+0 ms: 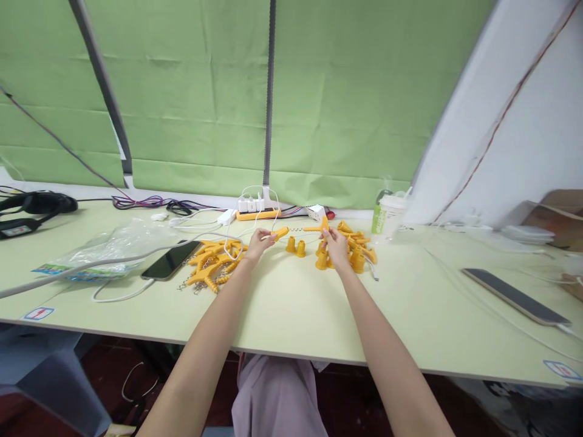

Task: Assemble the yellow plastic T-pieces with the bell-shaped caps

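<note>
My left hand is closed on a yellow corkscrew, whose metal spiral points to the right. Facing it, a yellow T-shaped handle with a ridged stem is pinched in my right hand. The spiral's tip lies close to the stem's end; whether they touch I cannot tell. Two small yellow bell-shaped caps stand on the table below. Beside my left forearm lies a pile of yellow corkscrews with metal spirals. More yellow caps and handles are heaped by my right hand.
On the pale table, a phone and a clear plastic bag lie at left. A power strip with cables sits at the back. A cup stands behind the right heap; another phone lies far right.
</note>
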Demonstrator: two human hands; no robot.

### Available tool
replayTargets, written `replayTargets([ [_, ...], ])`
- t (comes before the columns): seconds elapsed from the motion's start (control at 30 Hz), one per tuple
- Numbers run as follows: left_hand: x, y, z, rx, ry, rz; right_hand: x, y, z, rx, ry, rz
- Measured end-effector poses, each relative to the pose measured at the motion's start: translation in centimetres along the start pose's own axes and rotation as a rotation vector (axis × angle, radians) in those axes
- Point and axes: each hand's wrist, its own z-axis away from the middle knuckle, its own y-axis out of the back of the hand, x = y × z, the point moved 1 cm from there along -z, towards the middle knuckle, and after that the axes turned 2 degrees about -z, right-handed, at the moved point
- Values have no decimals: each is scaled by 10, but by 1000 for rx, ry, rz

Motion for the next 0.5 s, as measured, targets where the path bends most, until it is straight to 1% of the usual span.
replayTargets([
  [0.1, -5, 2, -3, -8, -28, -5, -1, 2, -2, 20, -1, -40],
  [0.17, -7, 2, -4, -34, -44, -12, 0, 1, -2, 0, -8, -51],
  [0.23, -8, 1, -4, -68, -39, -9, 2, -2, -1, -68, -15, -50],
  [0.33, -5, -2, -1, -110, -33, -5, 4, -9, 3, -204, -8, -23],
  [0.37, -3, -2, 0, -120, -39, -7, 4, -12, 5, -230, 1, -11],
  [0.43, 0, -4, 2, -144, -53, -1, 1, -14, 9, -235, 26, -3],
  [0.5, 2, -5, 3, -165, -63, 16, -4, -14, 13, -211, 63, -8],
])
